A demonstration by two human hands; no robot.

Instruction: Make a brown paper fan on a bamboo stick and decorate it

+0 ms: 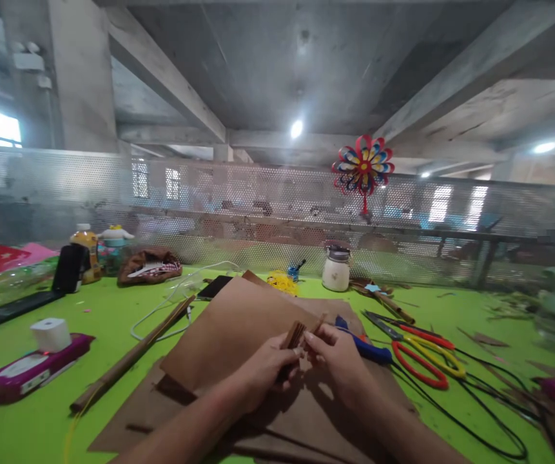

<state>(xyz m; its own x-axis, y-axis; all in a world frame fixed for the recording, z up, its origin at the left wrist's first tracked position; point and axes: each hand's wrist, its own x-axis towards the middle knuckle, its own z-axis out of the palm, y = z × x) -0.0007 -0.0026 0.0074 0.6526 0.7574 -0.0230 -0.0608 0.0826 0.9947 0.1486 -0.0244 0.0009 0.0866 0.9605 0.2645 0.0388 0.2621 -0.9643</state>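
My left hand (277,364) is closed around a small pleated piece of brown paper (295,334), its ridged end pointing up. Beside it, my right hand (331,351) pinches a thin brown paper strip (321,320) between thumb and fingers. Both hands are close together above large brown paper sheets (229,322), one of them curling up at the left. Just right of my right hand lies a blue tool with a black cord (371,349), which looks like a glue gun. My right hand partly covers the sheets behind it.
Right of the sheets lie scissors with red and yellow handles (422,361) and looping black cables. A rolled brown paper tube (132,354) and a purple power strip (35,370) lie left. A white jar (336,269) and yellow string (283,282) stand behind, before a perforated metal screen (253,212).
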